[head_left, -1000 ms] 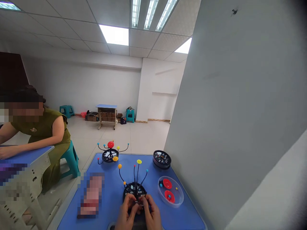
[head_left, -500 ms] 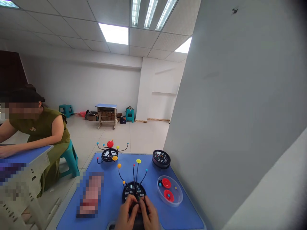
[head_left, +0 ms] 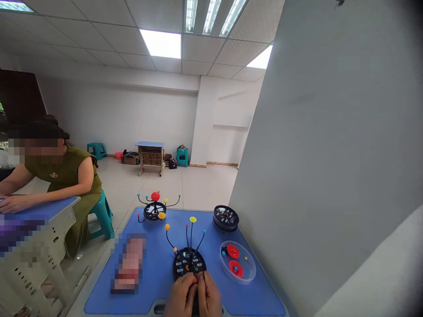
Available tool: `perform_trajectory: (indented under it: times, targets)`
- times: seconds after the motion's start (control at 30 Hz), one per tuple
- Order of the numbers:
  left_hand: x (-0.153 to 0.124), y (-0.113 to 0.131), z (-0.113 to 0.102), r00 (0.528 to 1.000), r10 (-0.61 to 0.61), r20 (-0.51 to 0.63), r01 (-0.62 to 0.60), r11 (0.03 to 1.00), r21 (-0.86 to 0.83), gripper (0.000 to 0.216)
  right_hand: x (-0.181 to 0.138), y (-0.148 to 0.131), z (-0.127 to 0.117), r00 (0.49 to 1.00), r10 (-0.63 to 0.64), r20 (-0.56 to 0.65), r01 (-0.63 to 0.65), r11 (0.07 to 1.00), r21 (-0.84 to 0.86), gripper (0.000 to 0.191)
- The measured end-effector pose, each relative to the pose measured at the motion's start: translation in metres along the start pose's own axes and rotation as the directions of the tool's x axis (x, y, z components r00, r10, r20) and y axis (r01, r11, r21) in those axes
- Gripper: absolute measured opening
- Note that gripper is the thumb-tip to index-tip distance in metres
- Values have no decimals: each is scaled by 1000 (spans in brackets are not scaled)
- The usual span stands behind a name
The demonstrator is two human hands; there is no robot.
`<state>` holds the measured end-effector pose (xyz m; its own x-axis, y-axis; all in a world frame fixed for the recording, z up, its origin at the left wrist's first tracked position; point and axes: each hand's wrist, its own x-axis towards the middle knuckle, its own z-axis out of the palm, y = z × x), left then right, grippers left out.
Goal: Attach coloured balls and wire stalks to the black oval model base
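L hand (head_left: 182, 294) & R hand (head_left: 209, 297) are together at the near rim of a round black base (head_left: 179, 263), which sits on the blue table (head_left: 155, 248) close to the person, prob. b/c bits this small need to be near eyes & fingers. Both hands' fingertips are drawn in & meet; R hand seems clamped on a thin black piece (head_left: 204, 277) poking up by its fingers; what L hand grips, if anything, can't tell, its knuckles hide it. Bent stems (head_left: 191, 240) fan up from the base, w/ an orange ball (head_left: 167, 227), yellow disc (head_left: 193, 219) & blue bead (head_left: 204, 231) at the tips, spread apart prob. so they don't knock. A clear tub (head_left: 250, 274) is near R hand, w/ 2 red cups (head_left: 233, 251) & tiny beads (head_left: 246, 258) inside; its wall likely stops round bits rolling off. A similar model w/ a red ball (head_left: 155, 196) stands at the far left, a thick round case (head_left: 226, 218) at the far right, both prob. set back for elbow room. Blurred flat item (head_left: 128, 264) lies left of the base, can't tell what. Co-worker (head_left: 74, 169) sits at another desk (head_left: 61, 207), well apart.
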<state>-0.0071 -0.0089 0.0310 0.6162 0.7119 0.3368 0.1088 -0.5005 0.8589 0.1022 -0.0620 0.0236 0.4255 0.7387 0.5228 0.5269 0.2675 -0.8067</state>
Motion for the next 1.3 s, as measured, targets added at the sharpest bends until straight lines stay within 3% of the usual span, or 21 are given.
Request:
perform_trajectory:
  times: [0.47,0.63,0.8,0.97,1.17,1.3]
  targets:
    - [-2,-2,1,999,18,31,-17,999,-45,33,3,-6,-5,988,146,-39,-144,988,51,53]
    - [1,-5,-6,999,19,28,-16,995,-95,38,13,-3,-9,906,399,-138,-348,891,291,62]
    - [1,-7,-6,1000,24,13,-23,993,-112,35,13,-9,-5,916,399,-44,-359,864,354,61]
    - [0,-12,-8,1000,-6,-7,5,991,-136,32,23,-14,-14,850,527,-24,-458,760,462,61]
    - [-2,-13,-7,1000,-17,-2,17,986,-165,27,60,0,-50,806,577,-135,-428,724,541,53]
    - [-3,-7,-5,999,-9,-39,3,991,-137,26,58,7,-55,821,544,-172,-369,736,567,43]
